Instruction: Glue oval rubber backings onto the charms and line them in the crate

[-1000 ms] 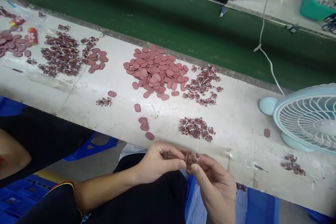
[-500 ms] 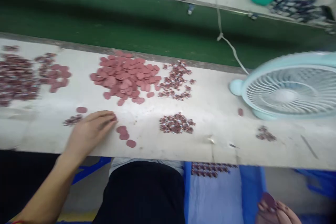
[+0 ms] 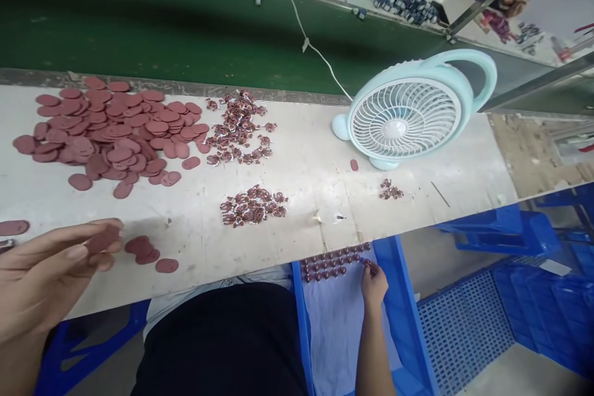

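The right hand [image 3: 374, 288], outside and to the right of the blue plastic tray [image 3: 396, 297] in the earlier frame, has moved in over it. Its fingers touch a small brown figure [image 3: 367, 264] at a row's end; whether that grip is tight or releasing cannot be told. The left hand [image 3: 51, 278], left of the tray, grips a reddish-brown oval disc [image 3: 103, 239]. Done, by appearance: several rows of standing brown pieces [image 3: 325, 266], at the tray's far end only. Outstanding on the white table [image 3: 306, 136], beyond and left of the tray: a large heap of matching discs [image 3: 125, 130] and loose figure clusters [image 3: 253, 205].
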Available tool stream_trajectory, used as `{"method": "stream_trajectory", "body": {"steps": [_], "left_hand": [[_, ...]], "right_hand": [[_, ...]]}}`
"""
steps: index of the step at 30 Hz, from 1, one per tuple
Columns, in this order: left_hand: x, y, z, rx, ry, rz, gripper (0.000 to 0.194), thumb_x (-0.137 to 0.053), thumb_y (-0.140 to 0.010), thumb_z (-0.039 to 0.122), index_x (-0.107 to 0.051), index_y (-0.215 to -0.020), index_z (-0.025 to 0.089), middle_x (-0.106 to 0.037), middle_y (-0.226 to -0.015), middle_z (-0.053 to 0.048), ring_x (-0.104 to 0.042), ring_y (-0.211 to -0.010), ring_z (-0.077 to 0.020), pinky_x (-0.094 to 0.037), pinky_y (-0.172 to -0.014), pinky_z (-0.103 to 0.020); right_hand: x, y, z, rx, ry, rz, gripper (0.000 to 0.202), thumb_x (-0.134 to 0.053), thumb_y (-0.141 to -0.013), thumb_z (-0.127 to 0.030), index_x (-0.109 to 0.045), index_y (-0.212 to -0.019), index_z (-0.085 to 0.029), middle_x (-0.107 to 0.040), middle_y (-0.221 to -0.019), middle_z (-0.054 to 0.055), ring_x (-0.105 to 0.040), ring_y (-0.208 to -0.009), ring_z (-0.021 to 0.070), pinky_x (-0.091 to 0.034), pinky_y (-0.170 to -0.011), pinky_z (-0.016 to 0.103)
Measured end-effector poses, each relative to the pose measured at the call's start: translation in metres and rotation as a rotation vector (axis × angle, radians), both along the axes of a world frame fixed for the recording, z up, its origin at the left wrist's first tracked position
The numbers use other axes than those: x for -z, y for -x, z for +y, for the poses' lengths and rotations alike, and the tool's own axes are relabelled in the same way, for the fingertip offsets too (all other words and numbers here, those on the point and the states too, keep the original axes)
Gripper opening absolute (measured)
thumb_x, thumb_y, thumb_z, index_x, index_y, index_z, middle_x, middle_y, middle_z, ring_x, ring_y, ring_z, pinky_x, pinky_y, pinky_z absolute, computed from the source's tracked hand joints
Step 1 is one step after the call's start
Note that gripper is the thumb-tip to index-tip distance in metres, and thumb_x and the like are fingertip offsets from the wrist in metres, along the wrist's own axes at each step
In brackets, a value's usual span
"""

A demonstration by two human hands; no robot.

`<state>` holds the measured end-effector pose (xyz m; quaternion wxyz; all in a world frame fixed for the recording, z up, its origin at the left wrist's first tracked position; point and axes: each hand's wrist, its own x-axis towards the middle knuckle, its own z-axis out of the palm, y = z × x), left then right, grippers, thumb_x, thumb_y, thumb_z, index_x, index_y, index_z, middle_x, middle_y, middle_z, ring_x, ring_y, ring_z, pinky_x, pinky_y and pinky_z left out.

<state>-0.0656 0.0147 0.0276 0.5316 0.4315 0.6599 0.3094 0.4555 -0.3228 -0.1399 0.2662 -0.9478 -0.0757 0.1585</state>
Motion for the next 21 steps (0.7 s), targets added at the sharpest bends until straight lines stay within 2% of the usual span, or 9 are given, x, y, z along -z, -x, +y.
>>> {"method": "stream_trajectory", "body": {"steps": [3, 5, 10, 14, 17, 21], "left_hand": [[-0.010, -0.017, -0.007, -0.063, 0.139, -0.194, 0.013, -0.084, -0.073, 0.034, -0.081, -0.086, 0.032, -0.081, -0.107, 0.008, -0.068, -0.087, -0.0233, -0.052, -0.065, -0.032], [-0.014, -0.022, -0.009, -0.051, 0.197, -0.217, 0.018, -0.086, -0.069, 0.033, -0.081, -0.087, 0.031, -0.080, -0.114, 0.005, -0.068, -0.088, -0.0222, -0.054, -0.066, -0.031], [-0.016, -0.028, -0.013, -0.079, 0.204, -0.258, 0.017, -0.087, -0.068, 0.030, -0.080, -0.084, 0.032, -0.081, -0.108, 0.004, -0.069, -0.090, -0.0219, -0.057, -0.071, -0.031], [-0.018, -0.033, -0.014, -0.110, 0.208, -0.296, 0.016, -0.087, -0.069, 0.030, -0.080, -0.084, 0.033, -0.082, -0.102, 0.006, -0.069, -0.084, -0.0189, -0.056, -0.069, -0.028], [-0.020, -0.035, -0.012, -0.109, 0.219, -0.308, 0.016, -0.087, -0.069, 0.029, -0.080, -0.083, 0.032, -0.082, -0.101, 0.006, -0.068, -0.084, -0.0190, -0.055, -0.070, -0.028], [-0.020, -0.039, -0.015, -0.142, 0.217, -0.331, 0.018, -0.088, -0.069, 0.031, -0.080, -0.085, 0.030, -0.083, -0.095, 0.003, -0.070, -0.080, -0.0183, -0.055, -0.067, -0.026]], "right_hand": [[0.007, -0.011, 0.005, -0.018, 0.014, -0.027, 0.036, -0.065, -0.097, -0.040, -0.063, -0.125, -0.018, -0.065, -0.126, 0.009, -0.066, -0.109, 0.0239, -0.057, -0.093, 0.046], [0.006, -0.015, 0.008, -0.045, 0.000, -0.030, 0.036, -0.066, -0.097, -0.040, -0.062, -0.125, -0.018, -0.064, -0.127, 0.009, -0.066, -0.109, 0.0237, -0.057, -0.093, 0.046], [-0.002, -0.013, 0.014, -0.106, -0.068, -0.002, 0.035, -0.066, -0.097, -0.040, -0.063, -0.124, -0.017, -0.065, -0.126, 0.009, -0.066, -0.109, 0.0248, -0.058, -0.091, 0.046], [-0.009, -0.009, 0.020, -0.079, -0.145, 0.006, 0.035, -0.065, -0.097, -0.040, -0.064, -0.123, -0.017, -0.065, -0.124, 0.008, -0.066, -0.107, 0.0242, -0.058, -0.090, 0.045], [-0.022, -0.008, 0.026, -0.028, -0.233, 0.014, 0.033, -0.065, -0.097, -0.040, -0.064, -0.121, -0.016, -0.066, -0.121, 0.008, -0.067, -0.103, 0.0232, -0.059, -0.086, 0.043], [-0.059, 0.000, 0.045, 0.045, -0.470, 0.033, 0.026, -0.066, -0.097, -0.039, -0.065, -0.110, -0.016, -0.067, -0.104, 0.003, -0.066, -0.085, 0.0170, -0.058, -0.071, 0.031]]}}
